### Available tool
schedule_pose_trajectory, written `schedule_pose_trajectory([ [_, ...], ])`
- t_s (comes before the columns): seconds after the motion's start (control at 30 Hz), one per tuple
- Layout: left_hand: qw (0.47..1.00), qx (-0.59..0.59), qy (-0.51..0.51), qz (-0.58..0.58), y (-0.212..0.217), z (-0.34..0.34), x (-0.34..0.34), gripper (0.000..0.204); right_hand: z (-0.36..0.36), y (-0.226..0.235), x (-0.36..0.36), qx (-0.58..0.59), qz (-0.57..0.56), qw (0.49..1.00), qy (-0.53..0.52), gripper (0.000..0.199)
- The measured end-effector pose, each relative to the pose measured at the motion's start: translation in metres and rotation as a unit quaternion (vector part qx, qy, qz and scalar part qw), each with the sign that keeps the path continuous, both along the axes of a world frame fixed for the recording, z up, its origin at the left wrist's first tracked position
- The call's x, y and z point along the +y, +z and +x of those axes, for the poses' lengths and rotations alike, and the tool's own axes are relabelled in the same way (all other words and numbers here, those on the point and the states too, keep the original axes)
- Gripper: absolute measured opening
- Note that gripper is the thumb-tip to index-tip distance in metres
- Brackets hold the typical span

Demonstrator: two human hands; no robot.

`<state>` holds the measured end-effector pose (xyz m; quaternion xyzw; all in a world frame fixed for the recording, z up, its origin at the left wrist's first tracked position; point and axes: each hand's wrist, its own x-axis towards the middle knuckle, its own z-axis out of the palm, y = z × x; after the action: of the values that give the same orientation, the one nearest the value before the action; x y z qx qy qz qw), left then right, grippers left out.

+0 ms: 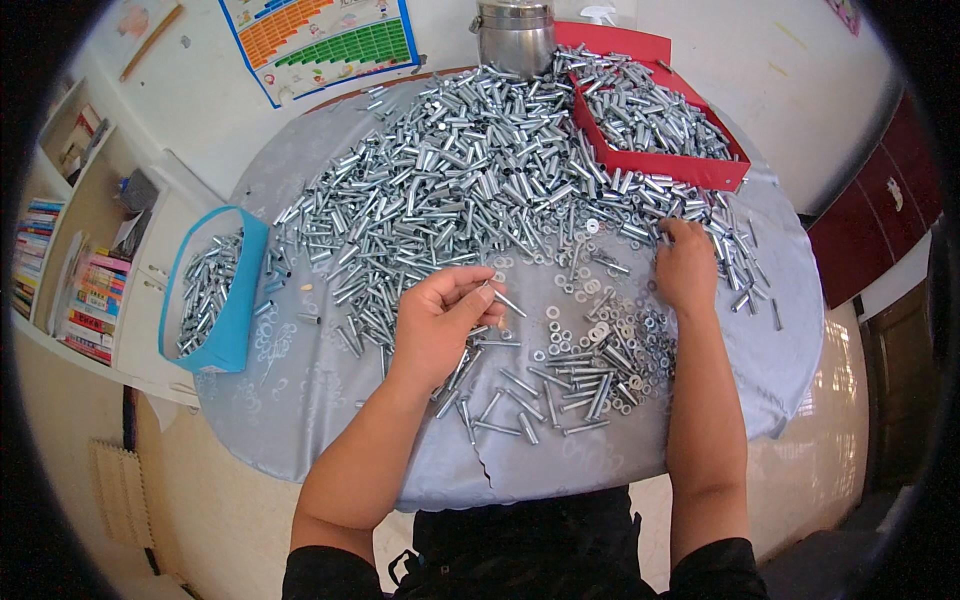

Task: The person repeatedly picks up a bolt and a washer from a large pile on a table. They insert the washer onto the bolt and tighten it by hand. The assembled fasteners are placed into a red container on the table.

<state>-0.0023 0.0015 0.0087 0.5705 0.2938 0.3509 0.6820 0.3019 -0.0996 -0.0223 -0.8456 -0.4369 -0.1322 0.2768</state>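
My left hand [440, 318] is closed in a pinch on a slim silver bolt [509, 303], its end sticking out past the fingertips to the right. My right hand [687, 268] reaches forward into the near right edge of a big heap of metal sleeves [470, 150], just short of the red box. Its fingers are bent together, and whatever lies between them is hidden. Between my forearms are loose bolts [545, 390], some with washers near them. Flat washers [553, 312] and nuts [655, 350] are scattered beside my right wrist.
An open red box [690, 170] full of sleeves stands at the back right, near a steel pot [515, 40]. On the left a blue box [240, 310] holds more metal parts. A grey cloth [330, 430] covers the round table; a bookshelf [70, 230] is beyond it.
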Motion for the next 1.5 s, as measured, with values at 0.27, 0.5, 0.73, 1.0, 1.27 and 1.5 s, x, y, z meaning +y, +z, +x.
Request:
schedule_pose_trajectory([
  [0.27,1.0,-0.019,-0.005,-0.015,-0.002,-0.001,-0.001,0.021,-0.043,0.027,0.005,0.18,-0.016,0.966,0.184,0.033],
  [0.5,0.998,-0.046,0.001,-0.052,-0.006,0.001,0.0,0.018,-0.075,0.032,0.013,0.463,0.091,0.824,0.314,0.022],
  [0.73,0.991,-0.085,0.027,-0.096,-0.006,0.001,0.001,0.017,-0.087,0.045,0.007,0.567,0.078,0.741,0.351,0.017],
  [1.0,0.989,-0.102,0.041,-0.095,-0.005,0.002,0.001,0.017,-0.092,0.044,0.01,0.641,0.112,0.689,0.321,0.014],
  [1.27,0.989,-0.106,0.042,-0.094,-0.005,0.002,0.0,0.017,-0.102,0.037,0.007,0.523,0.03,0.757,0.39,0.027],
  [1.5,0.992,-0.089,0.044,-0.078,-0.005,0.004,-0.001,0.017,-0.105,0.033,0.008,0.455,0.021,0.792,0.407,0.026],
])
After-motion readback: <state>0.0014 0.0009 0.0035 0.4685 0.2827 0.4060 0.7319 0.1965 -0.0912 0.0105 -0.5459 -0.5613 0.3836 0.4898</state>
